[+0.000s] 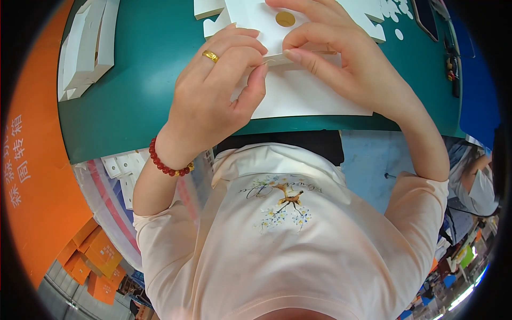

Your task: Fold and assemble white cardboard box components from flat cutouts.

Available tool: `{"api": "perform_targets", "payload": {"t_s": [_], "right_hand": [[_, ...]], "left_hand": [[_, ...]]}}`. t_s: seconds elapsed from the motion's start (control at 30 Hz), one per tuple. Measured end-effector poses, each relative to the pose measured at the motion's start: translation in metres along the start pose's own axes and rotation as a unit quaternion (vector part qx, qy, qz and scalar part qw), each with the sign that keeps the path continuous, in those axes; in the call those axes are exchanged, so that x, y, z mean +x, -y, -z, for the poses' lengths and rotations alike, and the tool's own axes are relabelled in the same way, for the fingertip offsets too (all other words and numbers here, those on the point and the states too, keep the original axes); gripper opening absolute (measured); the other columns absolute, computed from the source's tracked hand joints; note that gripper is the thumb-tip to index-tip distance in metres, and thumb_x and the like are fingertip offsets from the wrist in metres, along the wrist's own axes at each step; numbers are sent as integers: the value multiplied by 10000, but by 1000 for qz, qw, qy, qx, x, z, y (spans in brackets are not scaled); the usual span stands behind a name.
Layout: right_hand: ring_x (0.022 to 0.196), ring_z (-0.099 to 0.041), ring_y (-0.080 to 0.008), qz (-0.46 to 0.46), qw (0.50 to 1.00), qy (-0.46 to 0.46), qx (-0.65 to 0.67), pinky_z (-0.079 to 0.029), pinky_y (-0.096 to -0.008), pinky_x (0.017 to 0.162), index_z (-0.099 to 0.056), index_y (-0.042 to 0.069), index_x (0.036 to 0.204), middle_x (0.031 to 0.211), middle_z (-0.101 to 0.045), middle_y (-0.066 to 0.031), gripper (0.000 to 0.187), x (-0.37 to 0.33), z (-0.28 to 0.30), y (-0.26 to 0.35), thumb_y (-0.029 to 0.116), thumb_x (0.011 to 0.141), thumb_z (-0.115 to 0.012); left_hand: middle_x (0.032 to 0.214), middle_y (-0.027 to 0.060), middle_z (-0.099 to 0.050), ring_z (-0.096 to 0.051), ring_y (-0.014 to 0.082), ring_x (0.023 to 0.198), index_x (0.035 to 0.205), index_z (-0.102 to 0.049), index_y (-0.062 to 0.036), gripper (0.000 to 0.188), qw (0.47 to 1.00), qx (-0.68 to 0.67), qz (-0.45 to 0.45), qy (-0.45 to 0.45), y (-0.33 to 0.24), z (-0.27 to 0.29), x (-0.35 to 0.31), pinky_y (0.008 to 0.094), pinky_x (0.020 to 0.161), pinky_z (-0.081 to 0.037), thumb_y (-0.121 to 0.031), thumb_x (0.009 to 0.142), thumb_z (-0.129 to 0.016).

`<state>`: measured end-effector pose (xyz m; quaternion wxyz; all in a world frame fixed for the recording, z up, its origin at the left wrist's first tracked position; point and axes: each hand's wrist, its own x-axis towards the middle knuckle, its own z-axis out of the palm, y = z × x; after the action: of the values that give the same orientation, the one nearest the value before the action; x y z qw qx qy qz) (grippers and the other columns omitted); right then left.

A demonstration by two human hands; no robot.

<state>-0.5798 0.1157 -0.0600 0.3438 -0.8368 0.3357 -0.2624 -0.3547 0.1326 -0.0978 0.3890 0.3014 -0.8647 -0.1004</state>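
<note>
Light white box, pinched at its near edge

The box point(269, 29) lies on the green counter point(144, 74), under both hands, its far end cut off by the top of the view; it looks like smooth thin card, so it should be light, stiff along its folds, springy across its flat faces, and easy to dent or crease at the edges; the low near wall, doubled by its fold, seems the safest place to take hold, with flat finger pads rather than nails.

The right hand point(341, 58) has its grip closed, thumb and forefinger seemingly pinching the box's near edge; the left hand point(218, 90) has thumb and fingertips drawn close at the same edge, by a thin pale curl point(270, 60), though I cannot tell whether its grip pinches the curl, the box or neither; the curl looks soft and likely to slip from dry fingers.

On the box's top is a round golden-brown patch point(285, 19), cutout or sticker, unclear which; a flat, matt white sheet point(314, 96) lies on the near side of the box, joined or separate, I cannot tell; well left of the box are long, crisp-edged cartons point(88, 50); to its right lie small white ovals point(399, 34) and, beyond them, a dark glossy phone point(425, 20).
</note>
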Motion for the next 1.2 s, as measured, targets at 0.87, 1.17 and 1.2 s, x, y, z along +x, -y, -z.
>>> {"api": "perform_targets", "payload": {"t_s": [0.87, 1.17, 1.2], "right_hand": [[1392, -298, -427, 349, 931, -107, -24, -242, -524, 1154, -606, 51, 941, 1392, -460, -214, 74, 11, -31, -62, 49, 871, -629], [1331, -395, -375, 330, 931, -128, -89, -367, -432, 1086, -609, 44, 925, 1333, -506, -191, 147, 2, -26, -46, 42, 833, -723], [1330, -399, -368, 188, 979, -66, -51, -375, -420, 1080, -609, 42, 917, 1331, -510, -192, 145, 0, -17, -24, 34, 830, -724]], "left_hand": [[977, 110, -707, -688, 270, 985, 921, -622, -9, 158, 999, -32, 0, -4, 5, 0, -4, 469, 993, -490, 92, 804, -655], [954, 95, -710, -689, 249, 941, 905, -626, -10, 141, 1000, -7, 19, -2, -1, -3, 2, 459, 982, -497, 88, 809, -661], [947, 93, -709, -688, 247, 934, 903, -626, -10, 142, 1000, -1, 24, -3, -1, -2, 0, 456, 981, -499, 88, 808, -664]]}}
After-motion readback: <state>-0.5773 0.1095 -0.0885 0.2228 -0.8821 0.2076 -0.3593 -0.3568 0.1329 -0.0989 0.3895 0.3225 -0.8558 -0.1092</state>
